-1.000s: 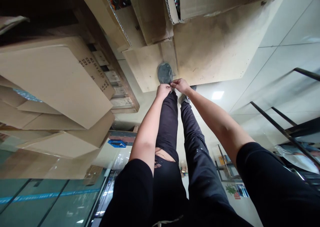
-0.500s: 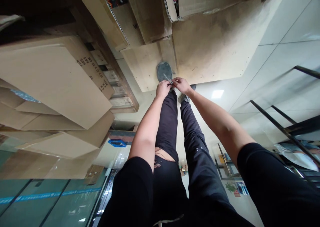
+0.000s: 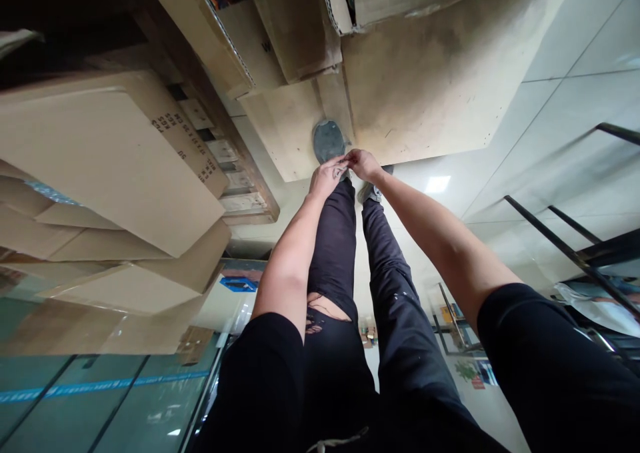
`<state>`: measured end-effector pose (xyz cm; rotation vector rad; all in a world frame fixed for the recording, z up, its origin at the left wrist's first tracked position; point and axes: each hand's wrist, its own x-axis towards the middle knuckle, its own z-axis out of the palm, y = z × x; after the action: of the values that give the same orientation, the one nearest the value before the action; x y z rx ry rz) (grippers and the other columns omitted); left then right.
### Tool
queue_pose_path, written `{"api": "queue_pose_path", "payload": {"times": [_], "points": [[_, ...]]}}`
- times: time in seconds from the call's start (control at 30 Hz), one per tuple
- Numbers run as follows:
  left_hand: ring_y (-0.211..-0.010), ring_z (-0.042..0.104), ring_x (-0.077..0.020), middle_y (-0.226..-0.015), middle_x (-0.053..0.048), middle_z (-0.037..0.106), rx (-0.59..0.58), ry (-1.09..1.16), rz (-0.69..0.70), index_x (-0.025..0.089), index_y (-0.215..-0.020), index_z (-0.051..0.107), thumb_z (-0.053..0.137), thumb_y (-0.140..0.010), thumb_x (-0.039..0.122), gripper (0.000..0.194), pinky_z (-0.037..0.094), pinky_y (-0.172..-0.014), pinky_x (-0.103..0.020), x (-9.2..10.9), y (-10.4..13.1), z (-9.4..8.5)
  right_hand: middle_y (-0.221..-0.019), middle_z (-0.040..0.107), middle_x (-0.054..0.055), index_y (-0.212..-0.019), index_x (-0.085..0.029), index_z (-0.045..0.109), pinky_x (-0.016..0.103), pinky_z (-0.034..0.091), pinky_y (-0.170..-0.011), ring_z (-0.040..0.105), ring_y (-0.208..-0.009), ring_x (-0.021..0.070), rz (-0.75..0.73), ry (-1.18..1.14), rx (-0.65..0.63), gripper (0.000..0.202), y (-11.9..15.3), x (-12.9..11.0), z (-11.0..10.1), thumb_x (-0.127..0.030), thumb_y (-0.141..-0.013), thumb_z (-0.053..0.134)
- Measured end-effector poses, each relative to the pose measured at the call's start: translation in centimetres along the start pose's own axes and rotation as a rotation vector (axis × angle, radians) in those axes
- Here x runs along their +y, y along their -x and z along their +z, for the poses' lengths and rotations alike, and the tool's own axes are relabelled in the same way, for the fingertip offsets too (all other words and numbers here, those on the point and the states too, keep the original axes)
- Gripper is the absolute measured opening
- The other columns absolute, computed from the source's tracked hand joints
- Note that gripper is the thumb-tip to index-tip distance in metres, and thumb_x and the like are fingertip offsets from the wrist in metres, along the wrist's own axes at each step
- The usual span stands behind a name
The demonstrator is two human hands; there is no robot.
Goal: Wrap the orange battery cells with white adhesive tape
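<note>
A grey shoe (image 3: 329,141) rests on the wooden board, below the cardboard boxes. Over its ankle end, my left hand (image 3: 327,177) and my right hand (image 3: 363,164) meet with their fingertips together. Both hands have their fingers pinched on what looks like the thin, light shoelace, mostly hidden between them. The other shoe (image 3: 369,193) stands on the floor to the right, partly behind my right wrist. Dark trousers (image 3: 336,240) cover the leg under my hands.
Large cardboard boxes (image 3: 100,153) are stacked at the left beside a wooden pallet (image 3: 247,203). More boxes (image 3: 290,33) sit on the wooden board (image 3: 425,86) ahead. Black metal bars (image 3: 545,230) stand at the right.
The light lace ends that stuck out over the shoe are now mostly hidden by my fingers. My hands have come slightly closer together and a little higher in view.
</note>
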<state>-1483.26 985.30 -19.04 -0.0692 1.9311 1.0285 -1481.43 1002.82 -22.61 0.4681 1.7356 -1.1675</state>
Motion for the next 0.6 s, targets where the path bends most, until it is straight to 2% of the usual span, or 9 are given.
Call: {"api": "queue_pose_path", "payload": {"times": [0.07, 0.13, 0.2, 0.37, 0.47, 0.53, 0.6], "points": [[-0.123, 0.070, -0.0218, -0.129, -0.007, 0.076, 0.115, 0.068, -0.086, 0.022, -0.106, 0.083, 0.067, -0.094, 0.020, 0.021, 0.049, -0.117, -0.036, -0.6, 0.0, 0.1, -0.122, 0.072, 0.015, -0.123, -0.013, 0.068, 0.036, 0.048, -0.103, 0.064, -0.114, 0.0268, -0.004, 0.108, 0.007, 0.031, 0.8, 0.1, -0.3, -0.015, -0.096, 0.054], [-0.121, 0.071, -0.0206, -0.123, -0.008, 0.079, 0.226, 0.117, -0.192, 0.020, -0.101, 0.083, 0.065, -0.095, 0.022, 0.019, 0.050, -0.114, -0.035, -1.4, 0.4, 0.2, -0.133, 0.066, 0.022, -0.128, -0.012, 0.066, 0.041, 0.045, -0.108, 0.061, -0.121, 0.0316, 0.014, 0.209, 0.006, 0.035, 1.8, 0.5, -0.6, -0.012, -0.095, 0.051], [-0.120, 0.072, -0.0201, -0.121, -0.007, 0.080, 0.271, 0.145, -0.290, 0.020, -0.099, 0.083, 0.066, -0.095, 0.021, 0.018, 0.050, -0.113, -0.033, -2.2, 1.0, 0.3, -0.139, 0.060, 0.028, -0.129, -0.009, 0.064, 0.047, 0.043, -0.110, 0.059, -0.125, 0.0357, 0.060, 0.292, -0.001, 0.037, 2.6, 1.0, -0.7, -0.011, -0.096, 0.047], [-0.123, 0.071, -0.0213, -0.119, -0.004, 0.080, 0.312, 0.156, -0.439, 0.022, -0.103, 0.082, 0.067, -0.094, 0.025, 0.018, 0.049, -0.113, -0.033, -3.9, 1.2, 1.2, -0.138, 0.057, 0.031, -0.129, -0.010, 0.063, 0.052, 0.047, -0.106, 0.063, -0.125, 0.0385, 0.232, 0.388, -0.015, 0.039, 2.3, 2.1, 1.1, -0.014, -0.102, 0.035], [-0.124, 0.070, -0.0208, -0.122, -0.005, 0.079, 0.312, 0.155, -0.520, 0.021, -0.109, 0.080, 0.064, -0.096, 0.027, 0.022, 0.050, -0.111, -0.032, -4.5, 0.6, 1.2, -0.140, 0.057, 0.031, -0.131, -0.010, 0.063, 0.050, 0.048, -0.106, 0.064, -0.126, 0.0375, 0.274, 0.375, -0.032, 0.037, 1.4, 2.3, 2.1, -0.019, -0.104, 0.039], [-0.121, 0.072, -0.0209, -0.122, -0.008, 0.079, 0.287, 0.157, -0.589, 0.018, -0.113, 0.078, 0.068, -0.093, 0.025, 0.024, 0.053, -0.107, -0.033, -4.3, 1.0, 0.1, -0.136, 0.063, 0.027, -0.135, -0.012, 0.061, 0.043, 0.049, -0.106, 0.065, -0.126, 0.0337, 0.274, 0.335, -0.060, 0.036, 1.6, 2.4, 1.8, -0.023, -0.103, 0.048], [-0.117, 0.073, -0.0228, -0.120, -0.010, 0.079, 0.265, 0.147, -0.659, 0.018, -0.120, 0.074, 0.077, -0.084, 0.020, 0.036, 0.056, -0.101, -0.034, -3.3, 2.7, -1.9, -0.129, 0.069, 0.022, -0.140, -0.014, 0.059, 0.037, 0.051, -0.103, 0.066, -0.123, 0.0294, 0.276, 0.287, -0.079, 0.041, 3.0, 2.3, 0.7, -0.028, -0.103, 0.054]]}}
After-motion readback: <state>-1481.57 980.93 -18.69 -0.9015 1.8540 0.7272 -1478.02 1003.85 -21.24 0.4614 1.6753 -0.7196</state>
